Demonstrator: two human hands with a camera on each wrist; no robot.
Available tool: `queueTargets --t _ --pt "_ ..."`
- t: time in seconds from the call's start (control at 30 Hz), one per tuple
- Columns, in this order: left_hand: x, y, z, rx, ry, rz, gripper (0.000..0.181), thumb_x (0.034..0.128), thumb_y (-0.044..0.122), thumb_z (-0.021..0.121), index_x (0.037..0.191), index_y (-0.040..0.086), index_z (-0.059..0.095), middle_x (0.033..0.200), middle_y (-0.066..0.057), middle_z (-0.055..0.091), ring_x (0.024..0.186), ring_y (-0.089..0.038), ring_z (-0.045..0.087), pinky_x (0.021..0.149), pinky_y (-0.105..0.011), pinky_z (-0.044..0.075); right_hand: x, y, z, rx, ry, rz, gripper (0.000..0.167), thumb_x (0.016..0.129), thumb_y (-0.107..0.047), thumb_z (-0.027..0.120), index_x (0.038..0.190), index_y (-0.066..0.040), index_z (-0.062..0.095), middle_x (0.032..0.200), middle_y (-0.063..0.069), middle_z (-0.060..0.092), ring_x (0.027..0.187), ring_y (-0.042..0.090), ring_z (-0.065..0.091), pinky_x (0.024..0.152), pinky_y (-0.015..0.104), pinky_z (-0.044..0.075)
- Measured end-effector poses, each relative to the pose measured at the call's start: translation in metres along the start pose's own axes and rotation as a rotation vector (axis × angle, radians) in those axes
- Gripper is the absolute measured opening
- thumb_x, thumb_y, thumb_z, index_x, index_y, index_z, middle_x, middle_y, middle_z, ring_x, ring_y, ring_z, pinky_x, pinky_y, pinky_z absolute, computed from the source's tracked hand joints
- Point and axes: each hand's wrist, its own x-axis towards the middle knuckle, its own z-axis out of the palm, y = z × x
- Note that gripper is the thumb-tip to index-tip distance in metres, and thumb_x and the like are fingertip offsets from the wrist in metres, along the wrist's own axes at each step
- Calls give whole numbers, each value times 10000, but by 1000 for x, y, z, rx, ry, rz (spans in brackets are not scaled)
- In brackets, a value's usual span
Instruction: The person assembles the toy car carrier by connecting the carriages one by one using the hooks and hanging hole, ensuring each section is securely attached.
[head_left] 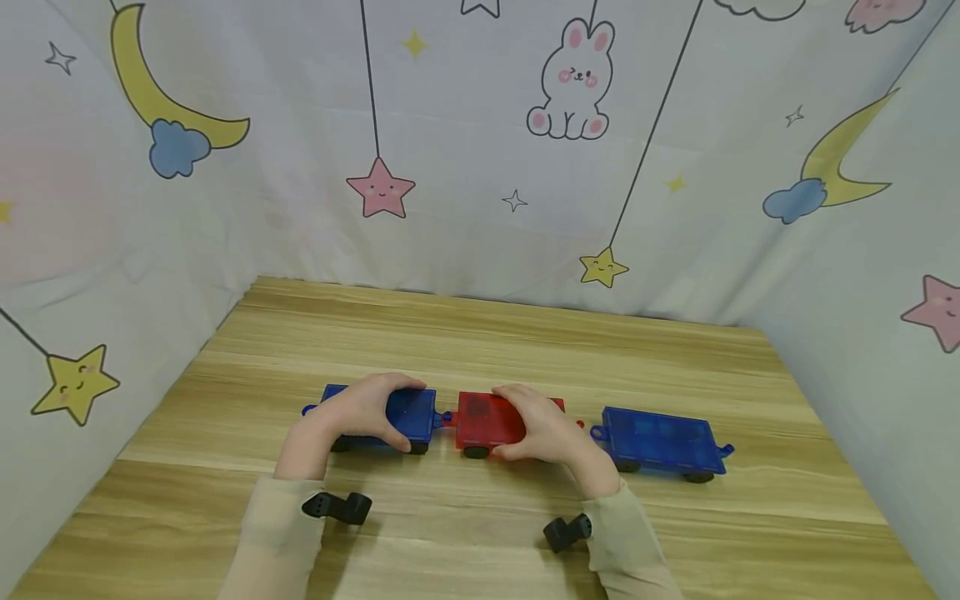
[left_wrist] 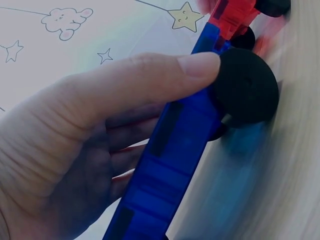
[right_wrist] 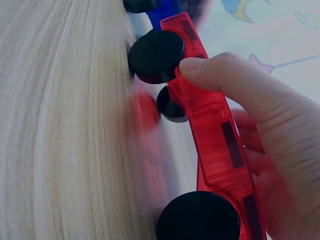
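My left hand [head_left: 358, 411] grips a translucent blue toy wagon [head_left: 412, 410] across its width, the thumb on the near side by a black wheel [left_wrist: 247, 87]. A translucent red toy wagon [head_left: 480, 421] is held the same way by my right hand [head_left: 546, 427], whose thumb presses the near side beside a wheel [right_wrist: 156, 56]. Between these two wagons the blue coupling and the red coupling [head_left: 450, 419] meet; whether they are hooked, I cannot tell. The far fingers of both hands are partly hidden behind the wagons.
A second blue wagon [head_left: 663, 443] stands on the wooden table [head_left: 480, 533] to the right, its ring [head_left: 597, 432] near the red wagon's right end but apart from it. White printed cloth [head_left: 465, 250] walls off the table at the back and sides.
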Motion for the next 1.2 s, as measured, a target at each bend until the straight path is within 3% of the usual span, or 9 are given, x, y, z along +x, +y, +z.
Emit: queueTargets --t 0.23,0.4,0.6,0.73,0.87,0.97,1.07,1.2 --pt "0 1 -1 4 -7 -9 887 668 285 904 1421 56 495 1444 -169 497 1317 -386 466 1050 -556 410 0 -1 0 -28 -11 12 852 768 -336 803 1466 -32 423 1473 151 466 1340 337 453 1069 526 415" --pt "-1 2 -2 -4 -14 -8 917 668 280 908 1437 35 471 1458 -179 482 1342 -397 440 1066 -563 391 -1 -2 -2 -56 -19 13 871 770 -355 807 1478 -40 411 1481 155 461 1369 359 420 1128 537 339" --pt "-3 3 -6 -36 7 31 941 669 281 909 1443 4 452 1436 -176 510 1345 -397 438 1066 -552 395 -3 -4 -6 -46 -10 41 884 769 -368 810 1493 -71 399 1509 132 433 1401 362 377 1129 554 329" --pt "-4 4 -7 -39 46 68 884 718 334 873 1433 8 468 1406 -169 542 1322 -393 465 1052 -555 407 -7 -5 -13 -28 6 32 870 784 -354 803 1491 -53 395 1514 141 424 1396 355 384 1113 548 356" --pt "-3 10 -7 2 161 129 650 834 302 782 1379 44 540 1281 -125 632 1197 -331 564 983 -523 466 -14 -3 -21 -10 59 5 800 820 -307 783 1474 -35 412 1493 163 449 1375 375 413 1091 555 377" --pt "2 17 -3 65 313 189 463 875 238 742 1292 78 618 1145 -73 691 1057 -266 620 899 -470 508 -22 3 -26 -27 140 -11 728 842 -293 770 1448 -43 453 1462 159 490 1346 365 460 1065 541 411" --pt "10 26 4 151 482 228 358 869 215 747 1201 100 682 1083 -48 718 995 -240 648 886 -457 508 -32 13 -30 -68 265 -36 655 837 -269 780 1394 -46 520 1398 142 557 1287 335 529 1019 508 463" --pt "23 43 19 241 651 235 309 855 231 760 1139 118 713 1094 -47 724 1033 -270 646 957 -510 465 -45 32 -34 -177 492 -157 550 774 -174 824 1260 -15 619 1230 144 657 1133 319 629 902 473 536"
